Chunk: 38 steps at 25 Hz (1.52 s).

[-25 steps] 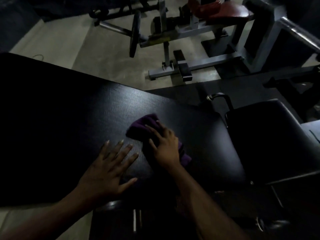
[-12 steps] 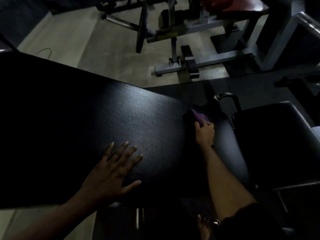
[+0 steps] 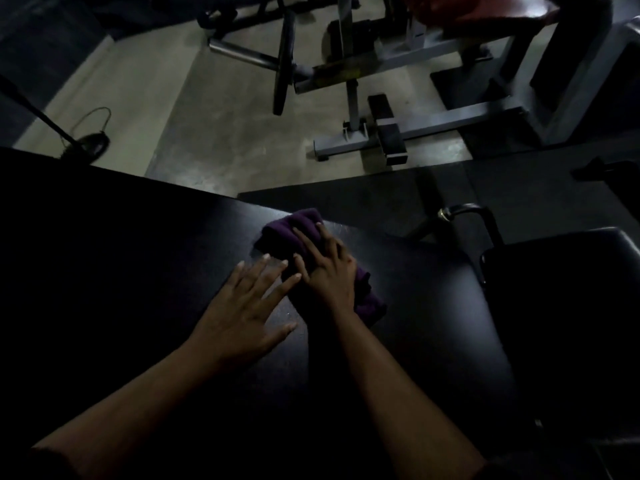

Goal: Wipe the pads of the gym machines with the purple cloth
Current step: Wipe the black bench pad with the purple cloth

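Note:
A long black bench pad [image 3: 138,271] fills the lower part of the head view. The purple cloth [image 3: 287,230] lies bunched on it near the pad's far edge. My right hand [image 3: 329,268] presses flat on the cloth, fingers spread over it, part of the cloth showing behind the wrist. My left hand [image 3: 246,306] rests flat on the bare pad just left of the cloth, fingers apart, holding nothing, its fingertips almost touching the right hand.
A second black seat pad [image 3: 571,323] sits to the right, with a curved metal handle [image 3: 464,211] above it. Beyond the bench stands a grey-framed machine [image 3: 433,126] with a weight plate [image 3: 284,60] and a red pad [image 3: 485,12]. A dark stand base [image 3: 90,142] sits on the floor at left.
My right hand has dragged the cloth back left from the pad's right end toward my left hand. The camera view has dipped closer to the bench.

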Available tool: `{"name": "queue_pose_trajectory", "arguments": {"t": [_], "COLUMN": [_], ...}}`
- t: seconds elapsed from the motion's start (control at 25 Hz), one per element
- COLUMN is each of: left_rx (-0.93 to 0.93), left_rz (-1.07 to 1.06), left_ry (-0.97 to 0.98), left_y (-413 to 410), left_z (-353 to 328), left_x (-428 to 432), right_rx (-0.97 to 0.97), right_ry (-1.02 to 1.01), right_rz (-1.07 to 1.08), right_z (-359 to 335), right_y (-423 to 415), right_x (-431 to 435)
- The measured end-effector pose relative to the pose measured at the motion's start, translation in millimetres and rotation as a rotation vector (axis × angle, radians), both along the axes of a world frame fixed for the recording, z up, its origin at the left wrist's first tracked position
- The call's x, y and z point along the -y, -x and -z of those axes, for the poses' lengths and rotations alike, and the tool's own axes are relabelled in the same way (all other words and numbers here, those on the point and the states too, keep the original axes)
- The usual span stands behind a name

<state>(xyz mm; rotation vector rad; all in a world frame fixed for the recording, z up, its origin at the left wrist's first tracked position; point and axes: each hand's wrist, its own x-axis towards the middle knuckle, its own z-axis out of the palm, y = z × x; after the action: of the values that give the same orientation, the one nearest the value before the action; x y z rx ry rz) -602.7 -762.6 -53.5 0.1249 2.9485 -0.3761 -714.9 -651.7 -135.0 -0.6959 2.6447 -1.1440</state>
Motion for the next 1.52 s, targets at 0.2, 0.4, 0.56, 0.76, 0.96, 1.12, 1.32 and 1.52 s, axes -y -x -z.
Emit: {"name": "queue_pose_trajectory", "arguments": {"t": [0.2,0.4,0.56,0.76,0.96,1.12,1.32,1.52], "left_rx": [0.072,0.021,-0.017,-0.022,-0.017,-0.032,-0.052,0.041], "left_rz": [0.042,0.065,0.069,0.083,0.079,0.027,0.125,0.320], "left_ry": [0.104,0.129,0.129,0.152,0.152,0.089,-0.039,-0.003], "left_y": [4,3,3,3,6,3,12,25], "left_z": [22,22,21,23,23,18,42,83], "left_x": [4,2,1,2,1,-6,-58,-87], "right_rx": [0.064,0.088,0.164,0.283,0.203,-0.047,0.070,0.268], "right_ry": [-0.064,-0.089,-0.118,-0.019,0.152,-0.146,-0.284,-0.425], "right_rz": [0.182,0.336,0.507,0.642,0.396,0.232,0.366,0.629], "right_z": [33,67,84,68,11,17,67,118], "right_y": [56,94,115,132,21,-84,-41,-24], "right_x": [-31,-59,-79,-92,-90,-76,-127,-195]}}
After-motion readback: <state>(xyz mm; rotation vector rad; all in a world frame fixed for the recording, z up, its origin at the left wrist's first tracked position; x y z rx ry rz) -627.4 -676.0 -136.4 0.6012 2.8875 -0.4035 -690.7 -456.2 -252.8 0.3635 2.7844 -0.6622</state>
